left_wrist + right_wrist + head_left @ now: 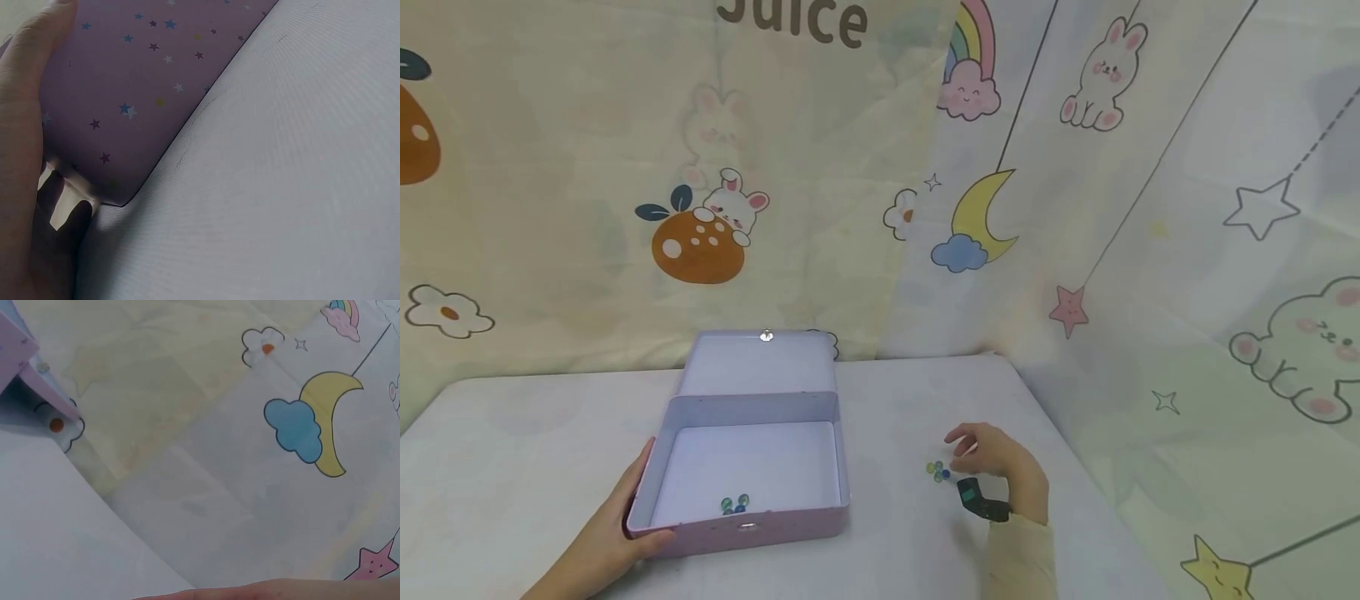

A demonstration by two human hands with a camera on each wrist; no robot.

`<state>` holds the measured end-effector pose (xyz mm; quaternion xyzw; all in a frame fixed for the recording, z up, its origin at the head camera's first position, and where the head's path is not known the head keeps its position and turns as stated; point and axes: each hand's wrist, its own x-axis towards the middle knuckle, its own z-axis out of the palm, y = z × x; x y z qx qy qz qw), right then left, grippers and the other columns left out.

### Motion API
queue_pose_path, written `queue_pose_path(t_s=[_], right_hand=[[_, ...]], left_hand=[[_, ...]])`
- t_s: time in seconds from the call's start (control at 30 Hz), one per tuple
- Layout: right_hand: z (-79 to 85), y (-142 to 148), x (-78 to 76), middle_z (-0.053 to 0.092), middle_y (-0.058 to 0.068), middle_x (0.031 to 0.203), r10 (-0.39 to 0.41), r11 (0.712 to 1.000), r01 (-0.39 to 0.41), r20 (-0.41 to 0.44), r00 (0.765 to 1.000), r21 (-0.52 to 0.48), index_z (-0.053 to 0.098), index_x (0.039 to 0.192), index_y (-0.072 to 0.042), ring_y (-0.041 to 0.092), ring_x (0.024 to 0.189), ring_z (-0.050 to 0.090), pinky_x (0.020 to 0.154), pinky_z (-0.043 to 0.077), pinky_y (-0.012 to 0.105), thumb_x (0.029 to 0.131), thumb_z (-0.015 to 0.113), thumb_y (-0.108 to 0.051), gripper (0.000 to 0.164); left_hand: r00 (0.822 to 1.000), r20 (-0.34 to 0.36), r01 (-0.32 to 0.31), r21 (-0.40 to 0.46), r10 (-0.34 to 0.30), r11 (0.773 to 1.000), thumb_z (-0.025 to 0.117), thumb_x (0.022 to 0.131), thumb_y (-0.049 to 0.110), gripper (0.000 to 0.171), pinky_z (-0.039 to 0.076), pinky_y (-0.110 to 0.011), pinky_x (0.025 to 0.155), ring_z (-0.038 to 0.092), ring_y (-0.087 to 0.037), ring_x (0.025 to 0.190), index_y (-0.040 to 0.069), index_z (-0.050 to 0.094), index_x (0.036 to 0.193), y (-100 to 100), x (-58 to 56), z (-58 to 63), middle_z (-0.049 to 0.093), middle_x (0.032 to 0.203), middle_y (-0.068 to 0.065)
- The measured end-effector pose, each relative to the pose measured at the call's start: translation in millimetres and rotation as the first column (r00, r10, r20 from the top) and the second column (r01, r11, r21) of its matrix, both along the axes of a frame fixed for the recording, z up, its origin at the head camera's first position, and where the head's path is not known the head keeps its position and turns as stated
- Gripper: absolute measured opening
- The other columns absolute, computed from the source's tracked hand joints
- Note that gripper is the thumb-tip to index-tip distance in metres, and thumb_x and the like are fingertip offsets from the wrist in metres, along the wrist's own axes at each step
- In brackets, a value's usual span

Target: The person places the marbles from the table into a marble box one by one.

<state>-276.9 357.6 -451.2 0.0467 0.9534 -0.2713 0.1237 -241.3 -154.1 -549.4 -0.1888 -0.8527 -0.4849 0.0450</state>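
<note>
An open pink tin box (797, 525) with a hinged lid (760, 367) stands on the table, its lid tipped back. My left hand (598, 537) grips its front left corner, thumb along the front wall and fingers along the left side. In the left wrist view, the box's outer wall (144, 81) shows small printed stars. Several glass marbles (727, 503) lie inside near the front wall. To the right of the box, another cluster of marbles (938, 467) sits on the table. Just beside that cluster, my right hand (996, 454) hangs with loosely bent fingers, nothing visible in them.
The white table (895, 550) runs back to a printed cloth (850, 275) hung behind it and along the right side. A dark band (981, 502) is strapped on the right wrist. The raised lid reaches close to the back cloth.
</note>
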Motion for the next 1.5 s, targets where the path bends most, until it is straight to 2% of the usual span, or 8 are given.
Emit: queue_pose_path(t_s=[0.17,0.4,0.57,0.8,1.07,1.17,1.33,1.5], right_hand=[[-8.5,-1,-4.5,0.06,0.003,0.091,-0.004,0.999,0.007,0.075,0.997,-0.041,0.061,0.11,-0.015,0.019,0.078,0.058,0.075,0.049,0.039,0.077,0.077,-0.015,0.036],[-16.0,-7,-6.4,0.057,0.005,0.083,-0.015,1.0,0.017,0.098,0.995,-0.021,0.054,0.096,-0.01,0.02,0.072,0.056,0.067,0.046,0.032,0.075,0.078,-0.014,0.033],[-18.6,-9,-3.8,0.057,0.006,0.082,-0.012,0.999,0.015,0.099,0.995,-0.03,0.054,0.093,-0.008,0.02,0.072,0.056,0.068,0.046,0.033,0.076,0.076,-0.011,0.028],[-23.0,-13,-3.8,0.056,0.005,0.081,0.002,1.0,0.0,0.082,0.997,-0.025,0.055,0.092,-0.009,0.019,0.072,0.055,0.067,0.046,0.033,0.076,0.076,-0.008,0.026],[-19.5,-15,-11.0,0.059,0.004,0.083,-0.013,1.0,0.013,0.078,0.997,0.003,0.06,0.093,-0.012,0.02,0.078,0.054,0.07,0.044,0.036,0.078,0.073,-0.011,0.019],[-16.9,-11,-10.9,0.061,0.002,0.085,-0.029,0.999,0.028,0.045,0.999,0.028,0.064,0.092,-0.013,0.02,0.079,0.055,0.073,0.046,0.038,0.079,0.071,-0.011,0.016],[-11.1,-5,-7.5,0.065,0.001,0.088,-0.091,0.994,0.092,-0.023,0.996,0.053,0.069,0.092,-0.012,0.018,0.08,0.058,0.081,0.049,0.044,0.083,0.067,-0.01,0.01],[-7.2,-10,-9.8,0.066,0.001,0.092,-0.11,0.992,0.114,-0.086,0.99,0.046,0.072,0.093,-0.013,0.018,0.085,0.058,0.087,0.048,0.047,0.087,0.066,-0.013,0.009]], left_hand=[[1.0,-0.007,-0.006,-0.001,0.006,1.0,0.073,0.079,0.021,0.107,0.002,-0.001,0.092,0.005,0.023,0.124,0.027,-0.004,0.154,0,1.2,-0.1,-0.001,0.16,0.002],[0.999,-0.04,-0.012,-0.006,0.012,1.0,0.074,0.077,0.019,0.109,0.011,0.005,0.087,0.008,0.025,0.121,0.028,-0.003,0.154,0,3.1,-1.2,0.003,0.159,0.005],[0.999,-0.038,-0.006,-0.002,0.006,1.0,0.074,0.077,0.019,0.11,0.011,0.006,0.087,0.007,0.026,0.121,0.03,-0.004,0.153,0,5.0,-0.1,0.003,0.16,-0.002],[0.997,-0.079,0.0,0.004,0.0,1.0,0.077,0.073,0.015,0.112,0.013,0.005,0.088,0.011,0.025,0.123,0.027,-0.001,0.154,-6,6.1,-0.2,0.006,0.157,0.018],[0.997,-0.08,-0.005,0.013,0.006,1.0,0.075,0.074,0.015,0.111,0.013,0.005,0.088,0.01,0.024,0.123,0.026,0.0,0.154,-10,4.7,3.0,0.005,0.156,0.018],[0.995,-0.096,0.002,0.026,0.001,1.0,0.076,0.073,0.014,0.111,0.014,0.005,0.089,0.012,0.023,0.124,0.025,0.001,0.154,-8,2.2,3.1,0.006,0.158,0.012],[0.997,-0.081,0.005,0.022,-0.003,1.0,0.075,0.075,0.016,0.109,0.01,0.003,0.091,0.01,0.023,0.125,0.028,0.0,0.154,-3,-1.8,4.0,0.009,0.159,-0.012],[0.996,-0.092,0.0,0.01,0.001,1.0,0.077,0.073,0.017,0.112,0.009,0.003,0.091,0.01,0.024,0.124,0.026,0.001,0.154,-2,-4.7,4.3,0.011,0.158,-0.017]])
